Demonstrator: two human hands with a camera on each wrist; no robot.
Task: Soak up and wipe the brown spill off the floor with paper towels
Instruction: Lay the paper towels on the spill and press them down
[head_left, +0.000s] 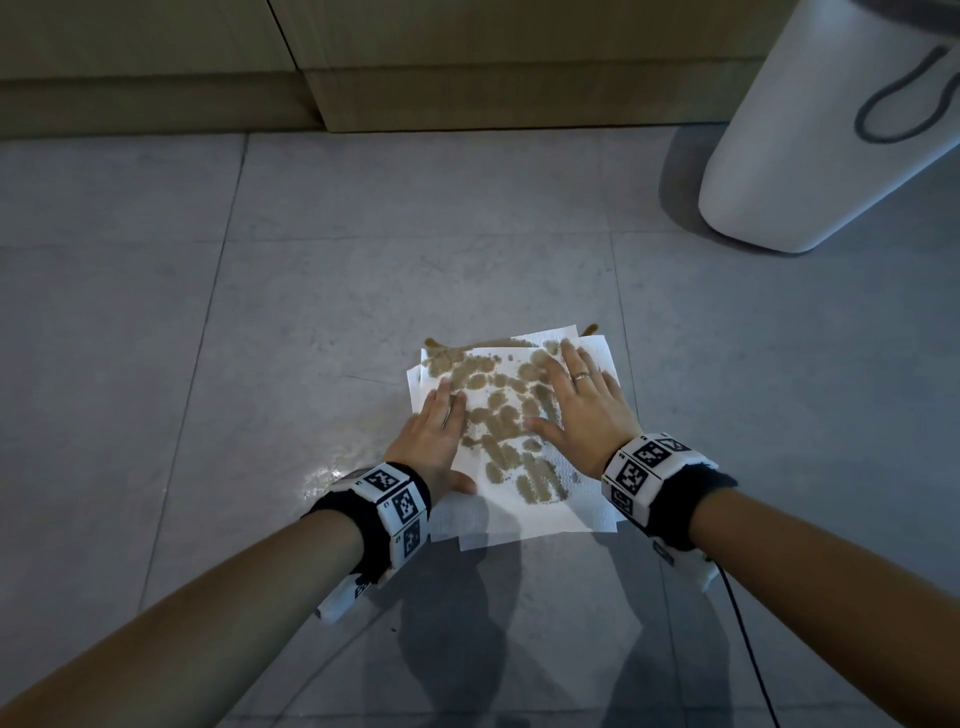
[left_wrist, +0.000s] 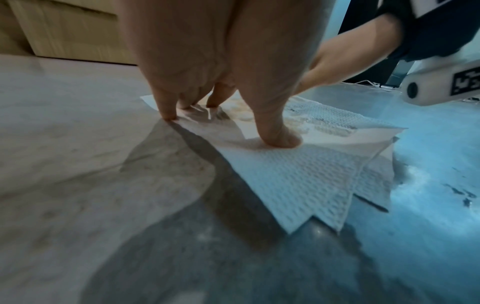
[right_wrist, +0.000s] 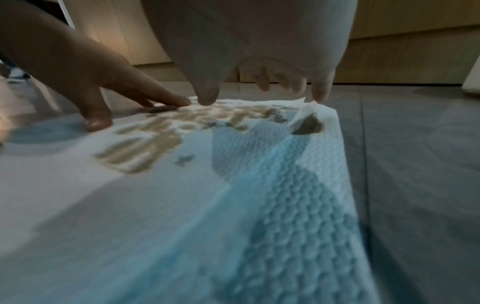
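Soaking is the step in hand: the paper towels (head_left: 540, 512) lie as a loose stack of overlapping sheets on the floor (head_left: 260, 312), a little below the centre of the head view, and brown blotches (head_left: 498, 415) have come through over most of their upper half. The lower part of the stack, nearest the wrists, is white and looks dry. Small tongues of the brown spill (head_left: 590, 329) show on bare tile past the far edge of the stack, one at its upper right corner and one at its upper left.

The left hand (head_left: 434, 439) lies flat on the left edge of the towels, fingers straight and together, thumb down on the white part; it grips nothing. The right hand (head_left: 584, 410), with a ring (head_left: 581, 375) on one finger, lies spread on the right side, fingers straight, pressing and not holding. From the right wrist view one upper sheet corner looks lifted beside the fingertips, though blur makes that uncertain.

Next, I judge, the hands should push the stack away toward the uncovered brown edges, leading with dry paper, then wipe.

A white bin (head_left: 831, 130) stands at upper right; wooden cabinet fronts (head_left: 467, 62) run along the top.
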